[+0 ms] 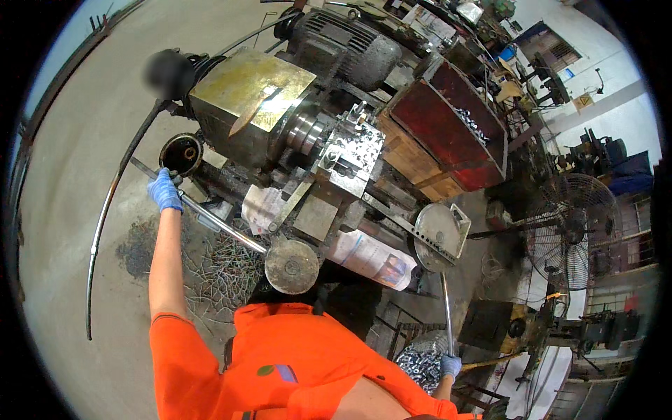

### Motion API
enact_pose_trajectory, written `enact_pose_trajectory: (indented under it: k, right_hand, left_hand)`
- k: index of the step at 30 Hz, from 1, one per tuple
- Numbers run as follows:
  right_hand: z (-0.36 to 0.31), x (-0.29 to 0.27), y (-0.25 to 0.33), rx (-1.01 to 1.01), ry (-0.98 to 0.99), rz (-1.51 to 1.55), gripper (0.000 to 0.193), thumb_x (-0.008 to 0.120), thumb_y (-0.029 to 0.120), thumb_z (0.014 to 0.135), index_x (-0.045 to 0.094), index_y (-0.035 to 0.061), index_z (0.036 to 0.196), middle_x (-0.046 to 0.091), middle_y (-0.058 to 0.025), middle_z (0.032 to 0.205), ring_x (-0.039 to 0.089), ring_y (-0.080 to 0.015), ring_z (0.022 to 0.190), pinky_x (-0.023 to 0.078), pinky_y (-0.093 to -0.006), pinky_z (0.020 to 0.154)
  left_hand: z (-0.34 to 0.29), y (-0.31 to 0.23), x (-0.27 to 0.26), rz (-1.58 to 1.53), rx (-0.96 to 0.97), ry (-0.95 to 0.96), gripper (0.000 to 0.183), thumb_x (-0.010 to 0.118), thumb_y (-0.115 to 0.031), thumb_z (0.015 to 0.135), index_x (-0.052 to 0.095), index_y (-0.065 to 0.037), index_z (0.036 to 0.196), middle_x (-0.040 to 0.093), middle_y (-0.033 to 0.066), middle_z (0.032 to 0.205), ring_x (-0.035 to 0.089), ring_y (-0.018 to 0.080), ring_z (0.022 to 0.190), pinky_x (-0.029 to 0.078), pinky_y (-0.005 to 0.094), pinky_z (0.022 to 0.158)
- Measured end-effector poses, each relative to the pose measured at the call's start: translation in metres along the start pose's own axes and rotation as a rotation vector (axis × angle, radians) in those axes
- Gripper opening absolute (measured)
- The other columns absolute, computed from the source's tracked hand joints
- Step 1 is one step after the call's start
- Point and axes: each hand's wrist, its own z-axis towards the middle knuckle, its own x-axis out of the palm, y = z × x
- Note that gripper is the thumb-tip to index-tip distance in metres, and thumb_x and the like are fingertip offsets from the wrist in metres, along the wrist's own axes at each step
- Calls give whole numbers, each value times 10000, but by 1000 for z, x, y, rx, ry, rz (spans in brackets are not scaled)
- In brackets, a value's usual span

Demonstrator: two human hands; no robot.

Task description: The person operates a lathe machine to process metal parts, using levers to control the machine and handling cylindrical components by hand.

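Note:
My left hand (164,192), in a blue glove, is closed round a long steel lever (224,225) that slants down to a round metal disc (292,267) in front of my body. Just beyond that hand is a dark round cup-like opening (182,154). My right hand (450,365), also gloved in blue, is closed on the lower end of another steel rod (448,308), which rises towards a large round plate (435,234). Between the two sides sits the machine's metal block (350,155), strewn with bright chips, beside a shiny spindle (306,133).
A basket of small metal parts (421,367) stands beside my right hand. Curled metal shavings (224,273) cover the floor below my left arm. Behind the machine are a motor (350,49) and a red-sided box (448,119). A large fan (574,227) stands at the right.

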Motion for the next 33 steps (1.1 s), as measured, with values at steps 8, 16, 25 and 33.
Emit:
enact_pose_trajectory:
  k: [8, 16, 25, 33]
  right_hand:
    - [-11, -2, 7, -15, -5, -29, 368, 635, 307, 650, 630, -43, 763, 610, -259, 759, 604, -385, 791, 473, -416, 697]
    - [-14, -1, 2, 26, 43, -37, 380, 629, 334, 658, 643, 46, 904, 622, -198, 917, 590, -347, 894, 462, -410, 779]
    - [-23, -7, 8, 75, 15, -62, 382, 667, 334, 611, 663, 29, 840, 630, -209, 868, 607, -343, 849, 470, -396, 778]
    - [-38, -19, 22, 75, 2, -13, 350, 678, 337, 593, 673, 36, 773, 631, -214, 821, 617, -339, 805, 477, -403, 746]
  left_hand:
    - [0, -5, 4, -46, -26, -7, 138, 542, -61, 797, 520, 42, 886, 603, 145, 644, 575, 185, 455, 483, 275, 390]
    - [5, -2, 6, -97, -42, -28, 125, 545, -51, 793, 513, 44, 868, 593, 143, 637, 558, 186, 431, 479, 278, 380]
    - [3, -3, 6, -102, -46, -14, 108, 543, -52, 797, 509, 32, 857, 591, 136, 632, 549, 185, 417, 473, 279, 370]
    - [5, -3, 4, -94, -59, -20, 118, 539, -58, 802, 507, 28, 876, 592, 140, 637, 555, 188, 422, 481, 281, 378]
